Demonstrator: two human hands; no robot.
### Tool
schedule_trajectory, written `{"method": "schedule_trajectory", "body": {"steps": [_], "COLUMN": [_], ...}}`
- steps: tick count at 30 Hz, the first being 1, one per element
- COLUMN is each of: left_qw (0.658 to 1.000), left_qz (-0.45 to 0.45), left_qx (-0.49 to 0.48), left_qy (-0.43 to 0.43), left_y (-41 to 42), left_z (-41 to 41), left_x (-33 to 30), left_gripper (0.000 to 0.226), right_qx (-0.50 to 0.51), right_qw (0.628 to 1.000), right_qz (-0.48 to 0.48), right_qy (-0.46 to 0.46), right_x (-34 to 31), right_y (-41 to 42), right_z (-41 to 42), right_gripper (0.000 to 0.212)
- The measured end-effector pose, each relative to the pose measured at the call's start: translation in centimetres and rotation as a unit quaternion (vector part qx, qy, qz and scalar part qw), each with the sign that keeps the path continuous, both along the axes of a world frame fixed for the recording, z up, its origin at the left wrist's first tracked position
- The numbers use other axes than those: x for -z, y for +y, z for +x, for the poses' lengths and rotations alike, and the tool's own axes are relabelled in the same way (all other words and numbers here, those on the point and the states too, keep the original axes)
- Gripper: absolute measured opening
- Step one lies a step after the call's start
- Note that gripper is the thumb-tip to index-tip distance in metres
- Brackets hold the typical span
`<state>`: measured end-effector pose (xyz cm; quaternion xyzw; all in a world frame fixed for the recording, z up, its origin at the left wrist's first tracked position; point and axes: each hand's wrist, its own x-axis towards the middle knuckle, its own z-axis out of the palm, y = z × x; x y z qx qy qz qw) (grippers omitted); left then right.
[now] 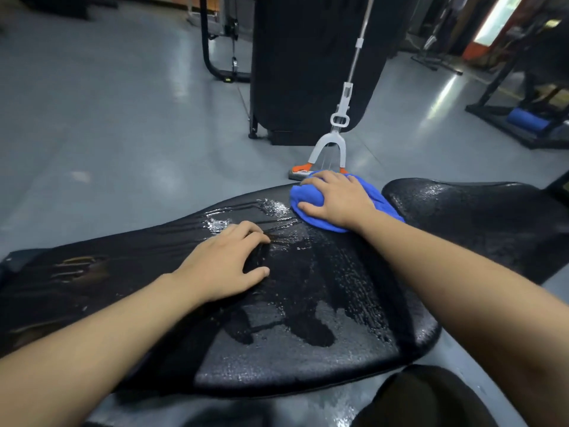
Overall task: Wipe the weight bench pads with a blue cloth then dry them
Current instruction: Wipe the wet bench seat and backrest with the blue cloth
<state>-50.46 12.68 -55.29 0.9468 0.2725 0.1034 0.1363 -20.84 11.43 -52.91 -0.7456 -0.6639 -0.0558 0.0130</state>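
A long black bench pad [308, 343] fills the lower half of the view, its surface wet and shiny with streaks. A second black pad [480, 217] lies to its right, also beaded with water. A bunched blue cloth [304, 195] sits at the far edge of the long pad, near the gap between the two pads. My right hand [335, 198] lies on top of the cloth, fingers curled over it and pressing it onto the pad. My left hand [228, 260] rests on the middle of the long pad, fingers bent, holding nothing.
A white-handled mop [338, 118] with an orange and grey head stands on the grey floor just beyond the cloth. Behind it rises a tall black upright pad [308, 66]. Gym frames stand far left and far right. A dark rounded shape [421, 399] sits at the bottom right.
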Motion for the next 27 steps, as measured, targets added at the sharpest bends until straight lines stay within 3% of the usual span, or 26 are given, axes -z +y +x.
{"method": "schedule_trajectory", "body": {"steps": [7, 16, 27], "left_qw": [1.0, 1.0, 1.0], "left_qz": [0.003, -0.004, -0.013], "left_qx": [0.001, 0.001, 0.026], "left_qy": [0.007, 0.005, 0.0], "left_y": [0.2, -0.1, 0.1], "left_z": [0.0, -0.3, -0.9], "left_x": [-0.1, 0.4, 0.5], "left_gripper": [0.054, 0.06, 0.06], "right_qx": [-0.032, -0.158, -0.075], "right_qw": [0.999, 0.987, 0.997], "right_qz": [0.004, -0.018, -0.017], "right_qy": [0.0, 0.013, 0.021], "right_x": [0.1, 1.1, 0.5], "right_y": [-2.5, -10.6, -1.7], "right_z": [-1.3, -4.6, -4.4], "right_gripper": [0.07, 0.064, 0.067]}}
